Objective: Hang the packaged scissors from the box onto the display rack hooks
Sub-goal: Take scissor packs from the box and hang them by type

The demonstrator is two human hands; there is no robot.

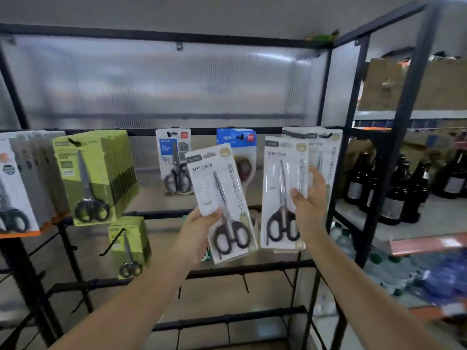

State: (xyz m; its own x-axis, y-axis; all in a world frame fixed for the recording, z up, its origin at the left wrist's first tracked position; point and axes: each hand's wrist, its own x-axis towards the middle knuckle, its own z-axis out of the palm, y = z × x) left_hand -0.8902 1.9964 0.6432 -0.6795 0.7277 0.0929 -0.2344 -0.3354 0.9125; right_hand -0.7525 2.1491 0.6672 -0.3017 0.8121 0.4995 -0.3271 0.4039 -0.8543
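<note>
My left hand (199, 224) grips a white pack of black-handled scissors (222, 198) by its lower left edge, tilted, in front of the rack's middle. My right hand (307, 198) holds a second white scissors pack (281, 195) upright by its right side. Just behind that pack, a row of the same white packs (326, 145) hangs on a hook at the right end of the black display rack (141, 132). The box is not in view.
Green scissors packs (93, 173) and grey-orange ones (22, 183) hang at the left, a smaller green stack (130, 246) lower down. Two single packs (174, 162) (238, 145) hang mid-rack. Bare hooks (111, 242) jut out below. Dark bottles (394, 188) stand on the shelf at right.
</note>
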